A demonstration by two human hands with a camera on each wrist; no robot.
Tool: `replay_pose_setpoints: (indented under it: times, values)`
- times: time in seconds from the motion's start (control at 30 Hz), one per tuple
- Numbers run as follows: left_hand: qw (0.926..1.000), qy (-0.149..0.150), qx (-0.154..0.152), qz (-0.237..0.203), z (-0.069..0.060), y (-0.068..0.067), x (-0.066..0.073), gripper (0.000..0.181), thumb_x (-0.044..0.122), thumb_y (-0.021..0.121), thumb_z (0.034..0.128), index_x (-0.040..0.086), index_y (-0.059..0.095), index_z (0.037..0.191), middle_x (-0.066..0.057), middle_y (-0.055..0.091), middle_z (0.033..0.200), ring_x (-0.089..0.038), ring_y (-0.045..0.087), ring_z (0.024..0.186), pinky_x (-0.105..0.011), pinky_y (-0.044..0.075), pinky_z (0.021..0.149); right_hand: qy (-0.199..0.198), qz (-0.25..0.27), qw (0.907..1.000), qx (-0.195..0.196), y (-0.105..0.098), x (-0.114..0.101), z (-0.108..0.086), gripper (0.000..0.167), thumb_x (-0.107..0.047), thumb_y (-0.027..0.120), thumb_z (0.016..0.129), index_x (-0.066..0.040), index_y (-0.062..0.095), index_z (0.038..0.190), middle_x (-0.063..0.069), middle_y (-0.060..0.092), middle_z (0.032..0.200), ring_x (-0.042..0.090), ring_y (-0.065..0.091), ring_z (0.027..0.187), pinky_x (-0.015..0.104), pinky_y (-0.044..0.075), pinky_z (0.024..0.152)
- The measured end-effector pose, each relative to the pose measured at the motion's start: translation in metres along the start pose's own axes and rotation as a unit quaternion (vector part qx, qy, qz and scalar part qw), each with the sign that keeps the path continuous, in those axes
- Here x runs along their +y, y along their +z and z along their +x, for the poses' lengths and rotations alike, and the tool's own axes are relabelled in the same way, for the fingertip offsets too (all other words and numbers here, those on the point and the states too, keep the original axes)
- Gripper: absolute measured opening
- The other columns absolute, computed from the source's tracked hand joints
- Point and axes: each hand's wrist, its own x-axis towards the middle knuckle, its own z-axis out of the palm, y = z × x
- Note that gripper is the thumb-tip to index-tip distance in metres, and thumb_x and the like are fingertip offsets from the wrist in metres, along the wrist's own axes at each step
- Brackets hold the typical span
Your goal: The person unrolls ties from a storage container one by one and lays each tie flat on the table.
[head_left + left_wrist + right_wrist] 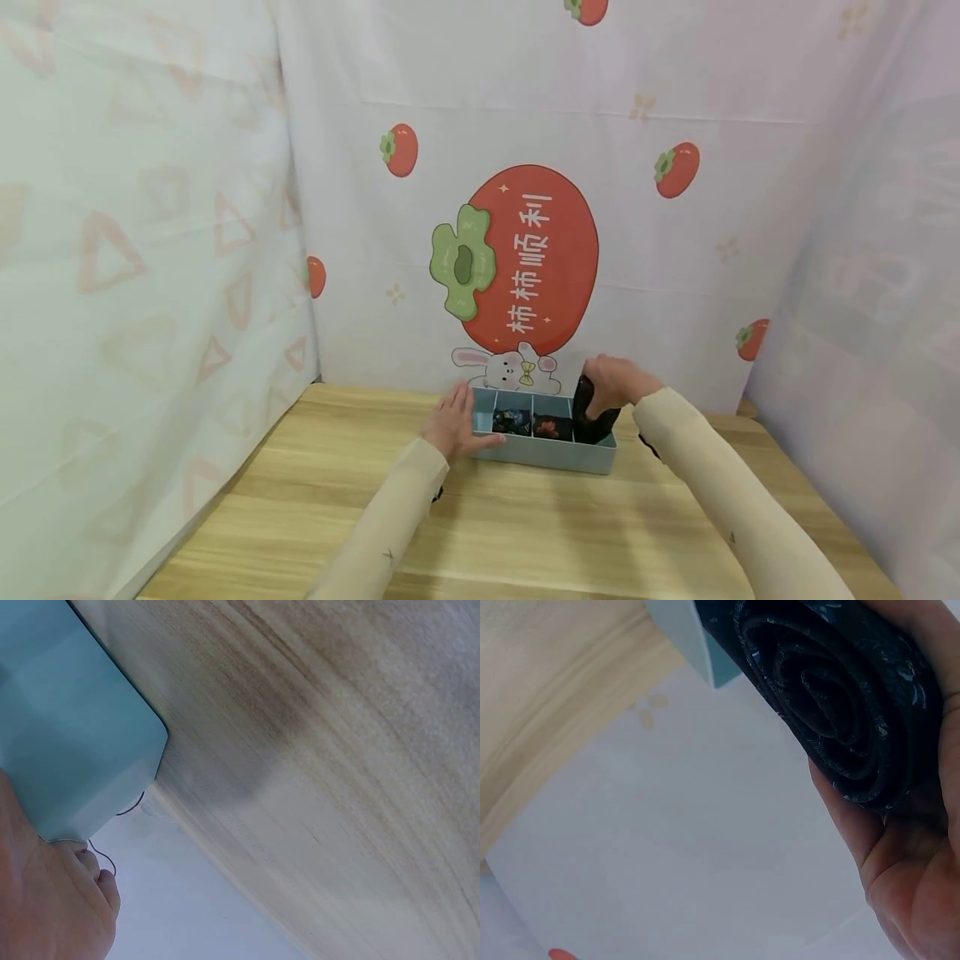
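Observation:
A grey-blue divided box [555, 454] [75, 727] [721, 666] stands near the table's back edge. My left hand [450, 421] [60, 907] grips its left end, thumb along the front wall and fingers on the far side. In my right hand [618, 383] [922, 877] is a dark patterned cloth roll [592, 427] [840, 697], held at the rightmost compartment; its spiral end shows in the right wrist view. Whether the roll touches the box floor is hidden. The middle compartments hold a dark bundle with blue print [512, 421] and one with a red figure [552, 427].
The wood-grain table [510, 533] extends in front of the box. Behind it hangs a white curtain [360, 208] printed with persimmons and a rabbit. More pale curtains hang at the left [150, 333] and right [862, 292].

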Motion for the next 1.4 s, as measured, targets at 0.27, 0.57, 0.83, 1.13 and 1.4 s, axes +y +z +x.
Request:
replay_pose_setpoints:
  times: [0.27, 0.57, 0.83, 1.13, 1.4]
  values:
    - [0.9996, 0.003, 0.0, -0.029, 0.0, 0.002, -0.003, 0.118, 0.087, 0.048, 0.0902, -0.002, 0.028, 0.165, -0.017, 0.026, 0.175, -0.032, 0.025, 0.163, -0.044, 0.029, 0.132, -0.004, 0.017, 0.9998, 0.011, -0.034, -0.008, -0.013, 0.029, -0.027, 0.09, 0.079, -0.009, 0.069, 0.087, 0.002, 0.069, 0.079, 0.016, 0.061, 0.069, 0.028, 0.052, 0.059]
    - [0.9996, 0.008, -0.005, -0.026, 0.003, 0.001, -0.004, 0.12, 0.088, 0.046, 0.0899, -0.004, 0.027, 0.165, -0.018, 0.025, 0.175, -0.032, 0.025, 0.163, -0.045, 0.029, 0.132, -0.01, 0.133, 0.991, 0.016, -0.053, -0.034, -0.033, 0.032, -0.029, 0.088, 0.081, -0.007, 0.073, 0.099, 0.005, 0.073, 0.084, 0.018, 0.064, 0.068, 0.029, 0.055, 0.06]
    - [0.9997, 0.005, -0.024, -0.009, 0.0, -0.003, -0.003, 0.119, 0.088, 0.042, 0.0916, -0.002, 0.022, 0.166, -0.017, 0.02, 0.177, -0.031, 0.019, 0.165, -0.043, 0.023, 0.134, 0.01, 0.225, 0.9743, 0.01, -0.041, -0.064, -0.048, 0.04, -0.037, 0.089, 0.079, -0.006, 0.074, 0.098, 0.005, 0.073, 0.083, 0.018, 0.064, 0.071, 0.028, 0.055, 0.062]
    - [0.9998, 0.008, -0.017, -0.009, -0.001, -0.004, -0.002, 0.119, 0.087, 0.045, 0.0917, -0.004, 0.024, 0.165, -0.018, 0.023, 0.176, -0.031, 0.022, 0.165, -0.043, 0.026, 0.133, 0.018, 0.356, 0.9344, 0.0, -0.008, -0.086, -0.06, 0.035, -0.038, 0.09, 0.08, -0.007, 0.072, 0.078, -0.001, 0.063, 0.066, 0.015, 0.058, 0.062, 0.028, 0.044, 0.055]
    - [0.9996, 0.003, -0.021, -0.02, -0.002, -0.005, -0.002, 0.118, 0.086, 0.045, 0.0924, -0.003, 0.022, 0.166, -0.017, 0.02, 0.176, -0.031, 0.02, 0.165, -0.044, 0.026, 0.133, 0.059, 0.402, 0.9137, -0.017, 0.025, -0.103, -0.066, 0.038, -0.044, 0.088, 0.081, -0.009, 0.074, 0.076, 0.002, 0.071, 0.073, 0.015, 0.062, 0.068, 0.028, 0.047, 0.058]
